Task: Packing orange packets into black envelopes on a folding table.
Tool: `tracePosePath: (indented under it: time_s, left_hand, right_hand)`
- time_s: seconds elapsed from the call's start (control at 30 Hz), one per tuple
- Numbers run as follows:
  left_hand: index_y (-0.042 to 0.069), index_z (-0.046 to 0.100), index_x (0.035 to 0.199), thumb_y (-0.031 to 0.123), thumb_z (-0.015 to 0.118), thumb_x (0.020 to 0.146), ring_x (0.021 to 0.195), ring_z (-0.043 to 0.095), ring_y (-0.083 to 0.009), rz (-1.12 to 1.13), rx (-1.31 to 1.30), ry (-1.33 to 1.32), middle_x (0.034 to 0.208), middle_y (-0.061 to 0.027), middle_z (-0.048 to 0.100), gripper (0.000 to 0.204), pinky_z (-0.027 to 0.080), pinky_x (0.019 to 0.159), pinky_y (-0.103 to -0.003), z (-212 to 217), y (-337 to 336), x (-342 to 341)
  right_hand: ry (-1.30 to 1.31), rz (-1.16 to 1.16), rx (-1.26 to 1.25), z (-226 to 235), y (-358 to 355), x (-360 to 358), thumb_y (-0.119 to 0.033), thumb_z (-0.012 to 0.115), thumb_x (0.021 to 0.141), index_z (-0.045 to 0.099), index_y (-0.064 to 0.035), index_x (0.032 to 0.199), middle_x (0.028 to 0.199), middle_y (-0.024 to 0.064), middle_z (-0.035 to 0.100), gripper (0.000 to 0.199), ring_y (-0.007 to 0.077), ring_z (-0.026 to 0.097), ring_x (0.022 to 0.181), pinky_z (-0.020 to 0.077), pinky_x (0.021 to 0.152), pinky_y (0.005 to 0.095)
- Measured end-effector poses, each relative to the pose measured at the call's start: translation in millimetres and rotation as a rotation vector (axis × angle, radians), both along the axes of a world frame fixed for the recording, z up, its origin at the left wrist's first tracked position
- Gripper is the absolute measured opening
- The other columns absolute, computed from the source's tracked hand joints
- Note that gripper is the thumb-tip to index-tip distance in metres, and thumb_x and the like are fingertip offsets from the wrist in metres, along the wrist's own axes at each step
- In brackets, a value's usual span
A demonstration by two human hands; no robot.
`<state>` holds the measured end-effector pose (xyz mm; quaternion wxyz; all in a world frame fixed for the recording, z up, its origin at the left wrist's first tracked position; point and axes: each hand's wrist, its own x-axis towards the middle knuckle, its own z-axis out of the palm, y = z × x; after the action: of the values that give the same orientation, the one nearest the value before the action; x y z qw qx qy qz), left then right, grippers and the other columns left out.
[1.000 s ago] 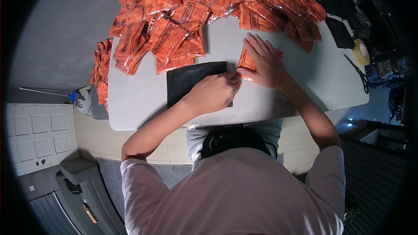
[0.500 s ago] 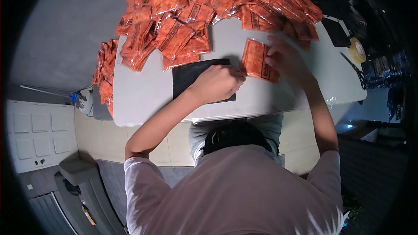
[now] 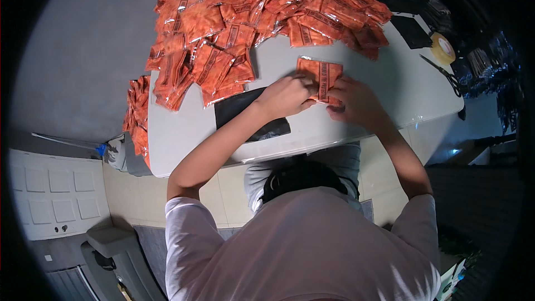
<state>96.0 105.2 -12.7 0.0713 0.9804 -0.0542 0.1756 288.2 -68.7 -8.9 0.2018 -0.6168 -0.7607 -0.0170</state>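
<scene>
The table [image 3: 401, 97] bears a black sheet [image 3: 234, 112], a packet [image 3: 323, 75] right of it, scissors [image 3: 446, 73] farther right, packets heaped [image 3: 267, 11] beyond it.

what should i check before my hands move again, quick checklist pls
1. Orange packet within reach of both hands: ok, fingers of the left hand and right hand overlap its lower part in view.
2. Firm grip on it: cannot tell, the fingers may be pinching or only resting.
3. Black sheet uncovered: not ok, the left forearm crosses over it in view.
4. Packet apart from the pile of orange packets: ok, tabletop shows between.
5. Scissors away from the hands: ok, near the tape roll at the table's right.
</scene>
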Motion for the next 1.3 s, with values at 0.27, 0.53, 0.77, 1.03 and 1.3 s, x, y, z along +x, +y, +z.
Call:
tracePosePath:
  time_s: [0.27,0.53,0.77,1.03,1.3]
  left_hand:
    - [0.002,0.074,0.102,0.026,0.066,0.098,0.09,0.072,-0.0407,0.126,-0.126,0.217,0.094,-0.0209,0.073,0.026,0.057,0.088,-0.049,21,4,17]
    - [0.001,0.075,0.099,0.033,0.073,0.099,0.076,0.069,-0.0361,0.052,-0.41,0.126,0.082,-0.0182,0.072,0.032,0.053,0.072,-0.043,27,48,38]
    - [0.001,0.075,0.091,0.034,0.077,0.096,0.07,0.069,-0.0305,0.167,-0.475,0.127,0.076,-0.0163,0.071,0.033,0.052,0.069,-0.04,1,65,67]
    - [0.001,0.075,0.089,0.032,0.083,0.09,0.07,0.069,-0.0265,0.253,-0.508,0.024,0.075,-0.0134,0.071,0.031,0.053,0.069,-0.039,6,62,58]
    - [0.0,0.077,0.096,0.016,0.078,0.092,0.084,0.074,-0.0334,0.379,-0.461,0.042,0.091,-0.015,0.075,0.017,0.057,0.078,-0.041,54,-3,-68]
  right_hand:
    - [0.127,-0.145,0.175,-18,5,-1,-0.022,0.071,0.089,0.074,-0.0087,0.103,0.09,0.0112,0.069,0.02,0.0306,0.068,0.09,0.0558,0.082,0.0452]
    - [0.387,-0.221,-0.207,-4,49,46,-0.023,0.068,0.093,0.078,-0.0018,0.094,0.078,0.0158,0.072,0.023,0.0346,0.071,0.073,0.0563,0.072,0.0459]
    - [0.228,-0.192,0.084,-51,82,80,-0.027,0.078,0.088,0.071,0.0047,0.121,0.104,0.0221,0.072,0.047,0.0354,0.071,0.102,0.0574,0.09,0.0435]
    - [0.131,-0.2,-0.187,-4,90,48,-0.048,0.086,0.074,0.074,0.0013,0.096,0.1,0.0276,0.073,0.055,0.0436,0.072,0.096,0.0559,0.086,0.0504]
    - [0.195,-0.279,-0.02,-4,46,30,-0.025,0.089,0.073,0.075,-0.0028,0.111,0.115,0.0176,0.067,0.047,0.0377,0.066,0.108,0.054,0.093,0.0464]
